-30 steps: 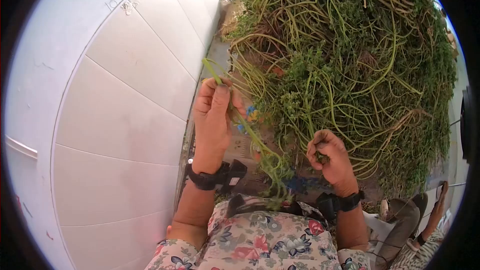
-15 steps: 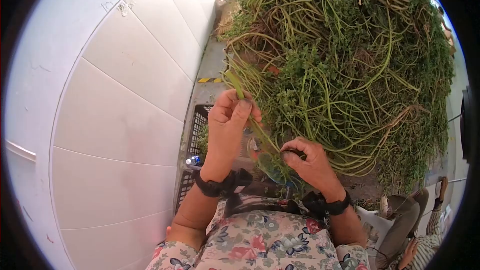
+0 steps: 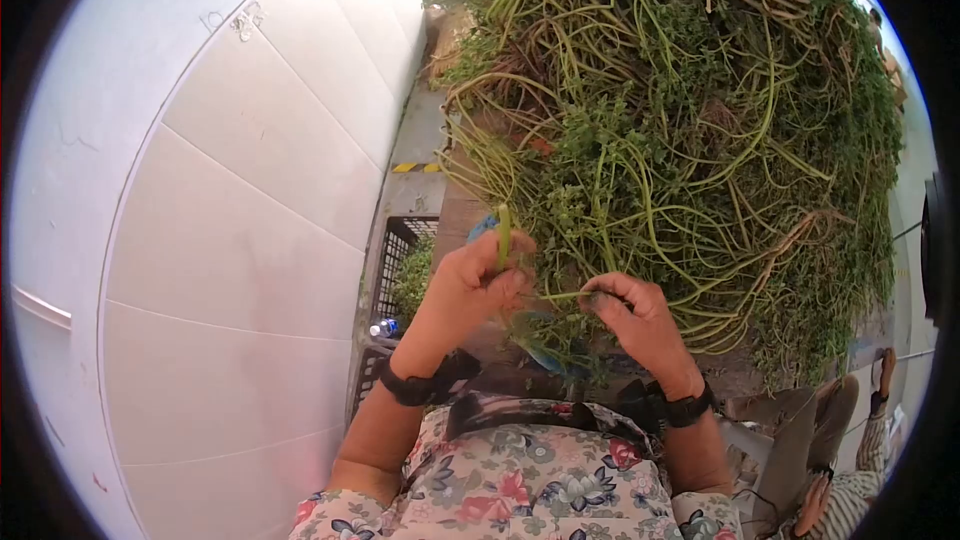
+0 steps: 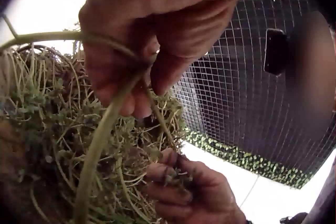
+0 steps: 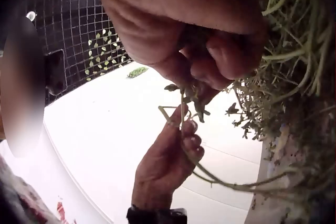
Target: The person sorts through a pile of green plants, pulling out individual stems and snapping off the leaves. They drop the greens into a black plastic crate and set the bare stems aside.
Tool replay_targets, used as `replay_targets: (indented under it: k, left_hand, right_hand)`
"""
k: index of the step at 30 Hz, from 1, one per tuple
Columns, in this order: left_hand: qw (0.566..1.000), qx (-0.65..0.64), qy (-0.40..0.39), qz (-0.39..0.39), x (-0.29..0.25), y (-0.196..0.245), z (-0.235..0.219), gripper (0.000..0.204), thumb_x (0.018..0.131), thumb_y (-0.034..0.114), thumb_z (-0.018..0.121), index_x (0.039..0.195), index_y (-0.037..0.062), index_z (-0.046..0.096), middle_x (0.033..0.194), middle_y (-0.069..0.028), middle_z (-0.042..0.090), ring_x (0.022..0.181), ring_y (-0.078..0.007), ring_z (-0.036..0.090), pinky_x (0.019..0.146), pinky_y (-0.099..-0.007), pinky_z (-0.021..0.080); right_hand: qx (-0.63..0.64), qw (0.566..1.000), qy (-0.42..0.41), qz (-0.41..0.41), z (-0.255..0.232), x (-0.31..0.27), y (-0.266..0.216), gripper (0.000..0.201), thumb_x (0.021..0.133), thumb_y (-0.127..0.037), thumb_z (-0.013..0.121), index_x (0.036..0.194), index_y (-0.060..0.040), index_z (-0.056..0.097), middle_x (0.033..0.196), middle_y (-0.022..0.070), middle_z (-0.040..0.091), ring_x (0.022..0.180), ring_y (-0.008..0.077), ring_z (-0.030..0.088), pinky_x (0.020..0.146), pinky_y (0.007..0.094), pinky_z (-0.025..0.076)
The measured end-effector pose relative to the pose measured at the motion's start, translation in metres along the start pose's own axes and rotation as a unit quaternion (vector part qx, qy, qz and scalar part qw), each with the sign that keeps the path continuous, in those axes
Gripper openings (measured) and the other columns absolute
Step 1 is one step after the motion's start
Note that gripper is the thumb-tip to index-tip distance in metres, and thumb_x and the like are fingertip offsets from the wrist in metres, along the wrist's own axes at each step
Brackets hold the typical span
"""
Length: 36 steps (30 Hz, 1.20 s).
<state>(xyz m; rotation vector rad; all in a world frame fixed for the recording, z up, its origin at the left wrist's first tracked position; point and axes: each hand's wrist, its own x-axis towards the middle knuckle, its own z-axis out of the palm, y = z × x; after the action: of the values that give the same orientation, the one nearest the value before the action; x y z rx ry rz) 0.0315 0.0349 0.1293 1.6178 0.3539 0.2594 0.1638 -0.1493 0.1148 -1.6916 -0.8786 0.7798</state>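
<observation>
A green plant stem point(image 3: 504, 236) stands up out of my left hand point(image 3: 474, 282), which pinches it between thumb and fingers. In the left wrist view thick stems point(image 4: 97, 155) cross at the fingertips of the left hand point(image 4: 157, 29). My right hand point(image 3: 640, 322) pinches a thin stem point(image 3: 562, 296) that stretches between the two hands. Small leaves point(image 5: 195, 99) poke out from under the right hand point(image 5: 194, 24) in the right wrist view. Leafy sprigs point(image 3: 560, 335) hang below and between the hands.
A large heap of green stems and leaves point(image 3: 680, 140) lies ahead and to the right. Black crates point(image 3: 398, 236) with greens and a small bottle point(image 3: 383, 327) are at left, beside a white panelled wall point(image 3: 250, 240). Another person's arm point(image 3: 880, 400) shows at lower right.
My left hand has moved down and to the right, nearer the right hand, and the stem in it now points up. My right hand has moved left and pinches the thin stem.
</observation>
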Motion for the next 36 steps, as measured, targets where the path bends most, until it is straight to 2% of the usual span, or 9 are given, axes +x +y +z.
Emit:
replay_targets:
  k: [7,16,19,22,25,29,32,35,36]
  left_hand:
    - [0.998,-0.039,-0.043,-0.007,-0.007,0.007,-0.001,0.018,0.088,0.007,0.052,0.106,0.0026,0.054,0.072,-0.0009,0.058,0.061,-0.0074,0.052,0.056,-0.0218,0.043]
    - [0.998,0.015,-0.027,0.062,-0.006,0.018,0.02,0.01,0.089,0.007,0.051,0.096,0.001,0.053,0.067,-0.0019,0.053,0.061,-0.0084,0.048,0.058,-0.0221,0.041]
    - [0.996,0.043,-0.022,0.071,-0.007,0.024,0.023,0.008,0.089,0.005,0.05,0.095,0.0009,0.052,0.067,-0.0026,0.054,0.062,-0.0087,0.049,0.058,-0.0228,0.042]
    - [0.993,0.08,-0.015,0.083,-0.006,0.023,0.025,0.008,0.089,0.006,0.05,0.096,0.0008,0.053,0.068,-0.0032,0.054,0.063,-0.0091,0.051,0.058,-0.0235,0.043]
    - [0.996,0.046,0.005,0.082,-0.007,0.017,0.027,0.009,0.089,0.007,0.052,0.096,0.0007,0.053,0.069,-0.0039,0.055,0.064,-0.0094,0.053,0.059,-0.0237,0.044]
    - [0.996,0.036,0.013,0.086,-0.006,0.024,0.027,0.01,0.089,0.007,0.052,0.097,0.0004,0.053,0.071,-0.0045,0.056,0.065,-0.0096,0.055,0.061,-0.0234,0.045]
    - [0.995,0.037,0.007,0.092,-0.006,0.021,0.029,0.011,0.089,0.006,0.052,0.097,-0.0003,0.054,0.071,-0.0045,0.057,0.066,-0.0094,0.056,0.061,-0.0235,0.046]
    - [0.995,0.039,0.012,0.089,-0.007,0.02,0.03,0.011,0.088,0.006,0.052,0.097,-0.0008,0.054,0.071,-0.0044,0.058,0.066,-0.0095,0.057,0.061,-0.0237,0.047]
    - [0.995,0.041,0.015,0.088,-0.007,0.021,0.031,0.011,0.088,0.005,0.052,0.097,-0.001,0.055,0.072,-0.0044,0.058,0.066,-0.0096,0.057,0.061,-0.0237,0.047]
  right_hand:
    - [-0.231,0.959,0.035,-0.162,0.011,0.003,0.018,0.017,0.08,-0.009,0.05,0.092,0.0001,0.058,0.079,0.0187,0.06,0.072,0.037,0.058,0.061,0.04,0.046]
    - [0.199,0.964,0.132,0.118,0.008,0.016,0.016,0.015,0.081,-0.01,0.051,0.089,0.0005,0.057,0.065,0.0134,0.054,0.049,0.0178,0.048,0.051,0.0326,0.041]
    - [-0.211,0.945,0.208,-0.137,0.017,0.017,0.034,0.014,0.083,-0.012,0.05,0.088,-0.0022,0.058,0.063,0.0049,0.053,0.051,0.0121,0.046,0.05,0.0305,0.041]
    - [-0.106,0.977,0.183,-0.03,0.016,0.017,0.029,0.012,0.083,-0.012,0.05,0.088,-0.0051,0.059,0.066,0.0043,0.055,0.054,0.0128,0.049,0.053,0.0309,0.043]
    - [0.306,0.932,0.166,0.102,0.012,0.018,0.012,0.014,0.083,-0.011,0.05,0.092,-0.0042,0.058,0.069,0.0108,0.057,0.055,0.0155,0.051,0.056,0.033,0.045]
    - [-0.176,0.965,0.185,-0.053,0.015,0.016,0.026,0.017,0.087,-0.014,0.046,0.094,-0.0039,0.057,0.078,0.0066,0.057,0.069,0.0119,0.052,0.065,0.0322,0.047]
    - [-0.065,0.982,0.176,0.016,0.014,0.018,0.018,0.017,0.086,-0.013,0.047,0.095,-0.0031,0.057,0.074,0.0087,0.057,0.066,0.0145,0.055,0.062,0.0337,0.046]
    - [0.28,0.934,0.188,0.114,0.013,0.021,0.02,0.018,0.084,-0.011,0.048,0.096,0.0002,0.056,0.065,0.0134,0.055,0.054,0.0166,0.053,0.055,0.0352,0.045]
    - [0.171,0.964,0.191,0.072,0.013,0.021,0.02,0.018,0.084,-0.011,0.047,0.095,0.0001,0.056,0.065,0.0123,0.055,0.054,0.0166,0.052,0.055,0.0352,0.044]
